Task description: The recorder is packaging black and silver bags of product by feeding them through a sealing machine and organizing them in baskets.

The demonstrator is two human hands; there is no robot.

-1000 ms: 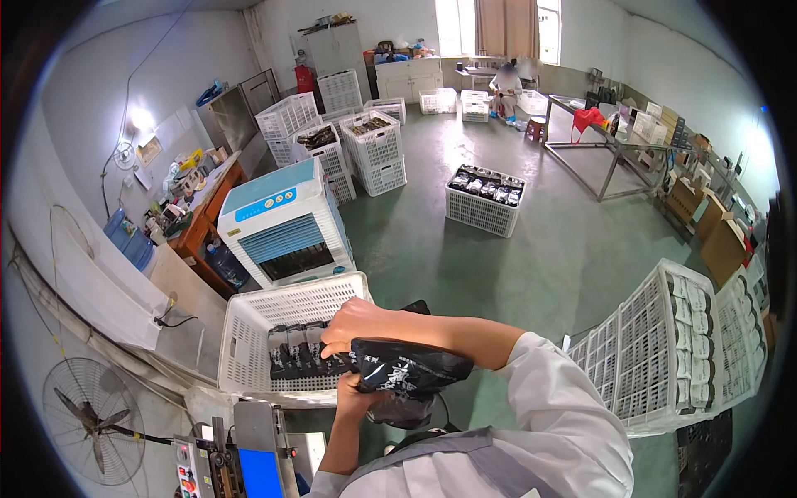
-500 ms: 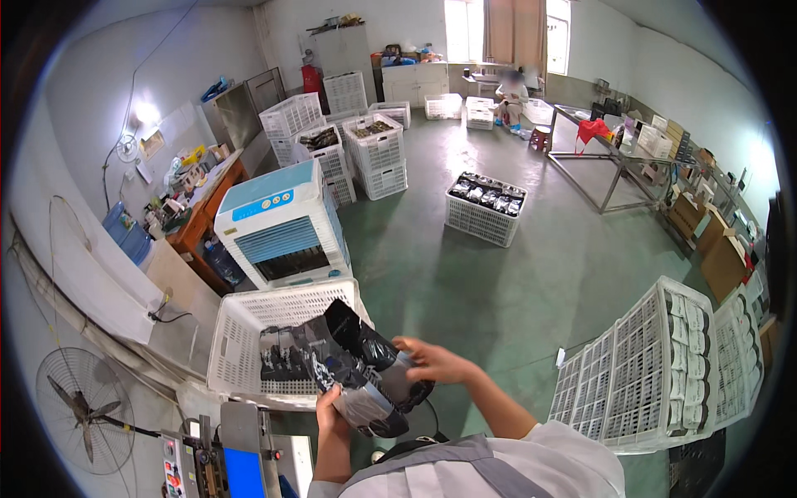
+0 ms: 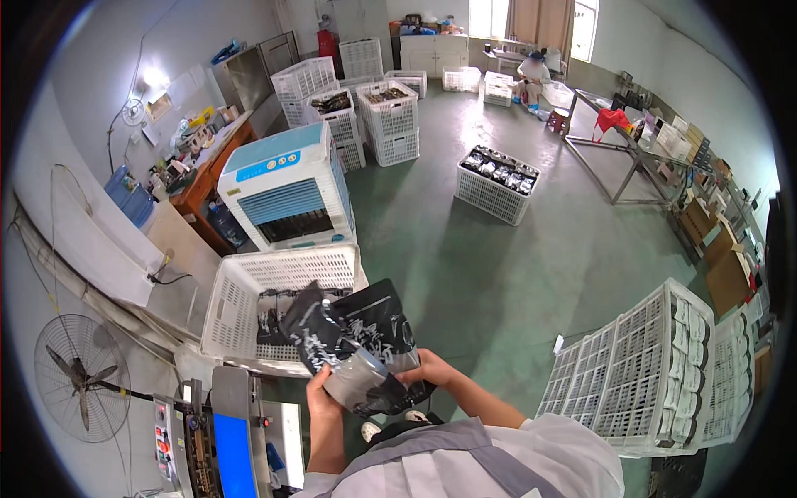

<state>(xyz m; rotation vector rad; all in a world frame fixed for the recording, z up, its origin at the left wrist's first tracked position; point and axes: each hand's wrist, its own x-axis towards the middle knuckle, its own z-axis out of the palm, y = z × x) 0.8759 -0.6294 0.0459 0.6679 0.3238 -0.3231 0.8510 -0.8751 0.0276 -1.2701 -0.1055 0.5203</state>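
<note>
In front of my body I hold several black packaging pouches with grey lower parts and white lettering. My left hand is closed on the lower left edge of the left pouch. My right hand grips the lower right side of the right pouch. The pouches overlap at their lower ends and fan apart at the top. Just beyond and to the left, a white plastic crate holds more black pouches, partly hidden by those I hold.
A blue-topped air cooler stands behind the crate. At lower left are a machine with a blue panel and a caged fan. Stacked crates of white packs stand right. A filled crate sits mid-floor; a person sits far back.
My right hand has moved down and closed on the right pouch's side. The pouches now lie flatter and more fanned out. My view has tilted slightly downward.
</note>
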